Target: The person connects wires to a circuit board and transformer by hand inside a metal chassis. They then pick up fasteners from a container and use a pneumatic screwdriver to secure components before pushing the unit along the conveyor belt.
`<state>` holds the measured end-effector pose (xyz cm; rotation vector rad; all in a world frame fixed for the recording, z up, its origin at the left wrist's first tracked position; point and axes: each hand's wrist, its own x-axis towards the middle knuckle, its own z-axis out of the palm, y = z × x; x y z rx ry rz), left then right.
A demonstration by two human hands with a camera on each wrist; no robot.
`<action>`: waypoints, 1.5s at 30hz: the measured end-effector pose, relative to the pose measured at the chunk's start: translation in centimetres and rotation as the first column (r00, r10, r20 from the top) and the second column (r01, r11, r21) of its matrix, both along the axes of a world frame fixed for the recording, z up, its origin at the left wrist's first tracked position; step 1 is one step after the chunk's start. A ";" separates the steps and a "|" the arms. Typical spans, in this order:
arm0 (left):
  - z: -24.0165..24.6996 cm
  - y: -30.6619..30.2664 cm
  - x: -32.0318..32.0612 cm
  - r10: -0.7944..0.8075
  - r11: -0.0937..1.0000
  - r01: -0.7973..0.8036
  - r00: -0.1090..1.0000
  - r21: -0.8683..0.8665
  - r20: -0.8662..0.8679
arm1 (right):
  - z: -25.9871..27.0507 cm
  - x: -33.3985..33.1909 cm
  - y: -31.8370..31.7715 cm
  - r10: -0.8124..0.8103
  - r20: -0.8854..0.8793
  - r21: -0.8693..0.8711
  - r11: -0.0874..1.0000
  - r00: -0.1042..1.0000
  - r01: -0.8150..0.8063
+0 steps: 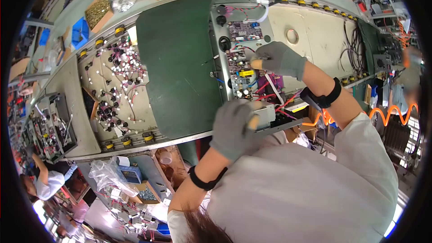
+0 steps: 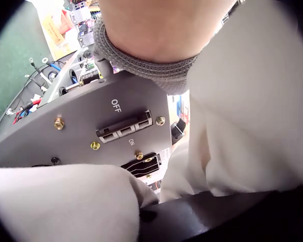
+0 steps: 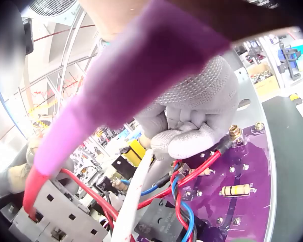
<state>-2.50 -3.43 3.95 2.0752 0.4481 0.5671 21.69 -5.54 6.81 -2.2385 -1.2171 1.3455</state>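
A metal chassis (image 1: 228, 91) filled with circuit boards lies before me. My right hand (image 1: 281, 58), in a grey glove with bare-looking fingertips, reaches into it with curled fingers. In the right wrist view its fingertips are bunched beside a white strip (image 3: 134, 199), above twisted red and blue wires (image 3: 178, 194) and a purple circuit board (image 3: 245, 174). I cannot tell whether they pinch a wire. My gloved left hand (image 1: 234, 128), blurred, hovers at the chassis's front with thumb and finger apart, near a grey switch block (image 3: 60, 217). The front panel (image 2: 81, 128) carries OFF and ON markings.
A green mat (image 1: 175, 72) lies left of the chassis. Farther left is a tray (image 1: 144, 103) of loose wired connectors. Black cables (image 1: 353, 47) lie on the right. Boxes of small parts, including a blue bin (image 1: 80, 33), line the back shelf. Another person (image 1: 49, 184) works at far left.
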 end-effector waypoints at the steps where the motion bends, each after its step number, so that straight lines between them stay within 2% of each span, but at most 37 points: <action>1: -0.5 0.5 -0.7 0.035 0.999 -0.035 0.999 0.013 0.013 | 1.0 0.1 -0.7 -0.021 0.000 -0.008 1.000 1.000 0.021; 2: -0.3 1.1 -1.4 0.015 1.000 -0.015 1.000 0.007 0.011 | 2.1 0.1 -1.4 -0.009 0.083 0.128 0.992 0.997 -0.001; 3: 0.4 1.8 -2.1 0.075 0.991 -0.084 0.993 -0.101 -0.085 | 2.6 0.1 -2.1 -0.007 0.167 0.261 0.965 0.986 -0.038; 4: 0.8 2.1 -2.5 0.125 0.967 -0.162 0.974 -0.195 -0.189 | 2.8 0.2 -3.3 -0.068 0.158 0.344 0.939 0.985 0.010; 5: 0.7 2.0 -2.8 0.110 0.970 -0.147 0.975 -0.193 -0.193 | 3.3 -0.1 -4.0 -0.084 0.153 0.345 0.938 0.985 0.026; 7: -0.6 1.4 -3.6 0.110 0.912 -0.205 0.957 -0.356 -0.267 | 4.8 -1.0 -5.6 -0.211 0.249 0.393 0.914 0.945 0.100; 8: -2.2 0.8 -4.3 0.036 0.855 -0.173 0.960 -0.489 -0.277 | 5.0 -1.6 -6.6 -0.243 0.265 0.406 0.906 0.933 0.120; 9: -2.5 0.3 -4.4 0.019 0.857 -0.158 0.961 -0.490 -0.276 | 5.2 -2.3 -7.4 -0.258 0.266 0.406 0.904 0.929 0.135; 11: -2.6 -0.5 -4.0 -0.106 0.715 -0.140 0.946 -0.685 -0.305 | 5.4 -4.0 -9.2 -0.366 0.287 0.504 0.843 0.885 0.185; 13: -2.3 -0.1 -3.5 -0.155 0.700 -0.115 0.939 -0.705 -0.307 | 5.2 -5.7 -10.7 -0.403 0.278 0.537 0.818 0.872 0.207; 15: -3.2 0.3 -3.4 -0.173 0.523 -0.135 0.950 -0.841 -0.261 | 4.7 -7.3 -12.1 -0.289 0.392 0.606 0.795 0.873 -0.010; 16: -3.1 0.6 -3.1 -0.187 0.527 -0.129 0.947 -0.840 -0.262 | 4.3 -8.2 -12.6 -0.302 0.391 0.608 0.794 0.870 0.003; 18: -2.6 1.6 -2.2 -0.254 0.459 -0.047 0.950 -0.887 -0.181 | 3.4 -9.9 -12.8 -0.155 0.458 0.598 0.783 0.875 -0.174; 19: -2.5 2.0 -2.0 -0.267 0.465 -0.041 0.946 -0.884 -0.184 | 3.0 -10.4 -12.9 -0.171 0.456 0.603 0.781 0.873 -0.162; 21: -2.3 2.8 -1.6 -0.343 0.382 -0.046 0.920 -0.923 -0.187 | 1.9 -11.3 -12.9 -0.063 0.430 0.578 0.786 0.900 -0.221; 22: -2.5 3.0 -1.5 -0.347 0.389 -0.046 0.918 -0.920 -0.193 | 0.9 -11.5 -12.8 -0.116 0.491 0.649 0.711 0.863 -0.273; 25: -2.4 3.7 -0.7 -0.438 0.399 0.021 0.883 -0.917 -0.170 | 0.3 -11.9 -12.2 -0.212 0.493 0.678 0.701 0.844 -0.220; 27: -0.8 4.1 0.2 -0.577 0.516 0.000 0.739 -0.857 -0.347 | 0.2 -11.5 -12.0 -0.263 0.488 0.725 0.653 0.832 -0.218; 28: -0.1 4.0 0.6 -0.581 0.491 0.056 0.764 -0.870 -0.279 | 0.1 -11.2 -11.9 -0.308 0.475 0.764 0.609 0.824 -0.213; 29: -0.4 3.2 0.8 -0.577 0.500 0.057 0.766 -0.864 -0.283 | 0.1 -10.5 -12.3 -0.312 0.473 0.770 0.600 0.824 -0.215; 31: -2.2 1.2 1.1 -0.540 0.406 0.089 0.826 -0.910 -0.160 | 0.0 -8.6 -13.5 -0.259 0.564 0.715 0.628 0.784 -0.307; 32: -2.7 0.8 1.6 -0.604 0.418 0.133 0.779 -0.898 -0.166 | 0.4 -7.8 -13.7 -0.288 0.582 0.719 0.619 0.761 -0.316; 33: -3.5 0.6 2.1 -0.608 0.421 0.140 0.777 -0.896 -0.165 | 0.7 -6.9 -14.0 -0.289 0.586 0.722 0.611 0.757 -0.324; 35: -4.7 0.3 3.2 -0.718 0.370 0.195 0.681 -0.908 -0.146 | 0.6 -5.5 -15.1 -0.268 0.602 0.703 0.624 0.752 -0.340; 37: -3.9 0.2 4.5 -0.711 0.357 0.177 0.689 -0.917 -0.143 | 0.0 -5.3 -16.0 -0.278 0.606 0.695 0.641 0.745 -0.326; 39: -3.9 0.5 5.1 -0.754 0.455 0.181 0.599 -0.872 -0.270 | -0.2 -5.4 -16.4 -0.292 0.607 0.688 0.658 0.739 -0.306; 40: -3.3 0.7 5.4 -0.758 0.457 0.186 0.592 -0.870 -0.272 | -0.2 -5.3 -16.3 -0.318 0.604 0.686 0.674 0.731 -0.274; 43: -1.0 1.2 6.1 -0.706 0.481 0.148 0.650 -0.864 -0.281 | -0.4 -5.3 -16.3 -0.364 0.568 0.704 0.680 0.738 -0.206; 45: -0.5 0.6 6.6 -0.753 0.557 0.231 0.546 -0.797 -0.368 | -0.3 -5.4 -16.1 -0.381 0.589 0.702 0.677 0.712 -0.218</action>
